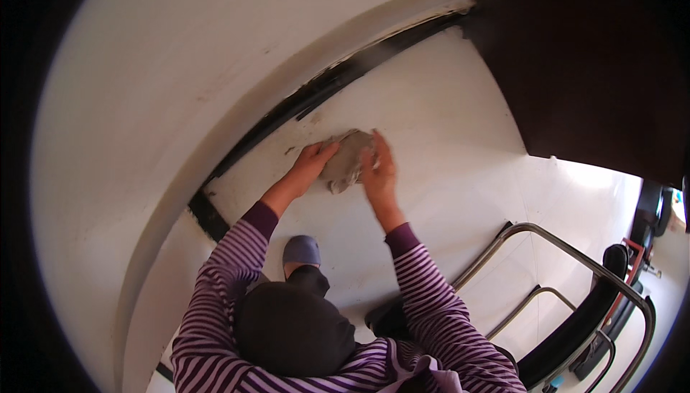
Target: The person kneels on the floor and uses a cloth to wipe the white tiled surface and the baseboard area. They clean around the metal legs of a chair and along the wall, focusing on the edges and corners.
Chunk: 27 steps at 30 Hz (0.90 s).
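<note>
A crumpled grey-brown cloth (347,157) is between my two hands, above the pale floor. My left hand (311,164) grips its left side, with the thumb on top. My right hand (379,169) is at the cloth's right edge, fingers spread and slightly blurred; whether it pinches the cloth is unclear. The underside of the cloth is hidden. Dark marks (291,150) lie on the floor left of the cloth. Below my hands a foot in a blue-grey slipper (302,250) rests on the floor.
A pale wall (161,69) with a black baseboard (334,77) curves along the left and top. A dark brown panel (582,69) stands at the upper right. A metal-framed chair (571,247) with black padding is at the lower right.
</note>
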{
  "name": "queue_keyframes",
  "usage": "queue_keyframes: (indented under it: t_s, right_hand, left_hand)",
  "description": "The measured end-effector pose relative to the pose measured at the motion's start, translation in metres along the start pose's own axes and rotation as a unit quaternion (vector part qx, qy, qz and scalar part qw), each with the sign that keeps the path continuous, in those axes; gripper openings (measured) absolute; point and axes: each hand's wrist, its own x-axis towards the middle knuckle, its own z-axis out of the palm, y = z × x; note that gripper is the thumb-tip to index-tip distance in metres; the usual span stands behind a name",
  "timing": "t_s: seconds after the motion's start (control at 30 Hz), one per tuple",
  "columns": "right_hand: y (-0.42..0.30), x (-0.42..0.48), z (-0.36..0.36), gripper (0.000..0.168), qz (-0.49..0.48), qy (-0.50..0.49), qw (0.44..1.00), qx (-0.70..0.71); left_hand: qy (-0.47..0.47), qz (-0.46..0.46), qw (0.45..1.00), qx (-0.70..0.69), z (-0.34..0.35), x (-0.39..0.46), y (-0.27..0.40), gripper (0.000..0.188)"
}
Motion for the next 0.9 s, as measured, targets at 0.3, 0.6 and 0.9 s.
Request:
queue_keyframes:
  t_s: [0.3, 0.6, 0.9]
  right_hand:
    - [-0.016, -0.006, -0.003, 0.044, 0.268, -0.045, 0.883, 0.383]
    - [0.078, 0.060, -0.120, 0.046, 0.056, 0.169, 0.974, 0.137]
    - [0.129, 0.123, -0.065, 0.057, -0.107, 0.145, 0.952, -0.249]
  left_hand:
    - [-0.068, 0.002, 0.996, -0.055, 0.011, -0.010, 0.001, 0.051]
    - [-0.094, 0.209, 0.792, 0.566, 0.016, 0.025, 0.007, 0.068]
    - [-0.103, 0.187, 0.750, 0.627, 0.011, 0.037, -0.007, 0.073]
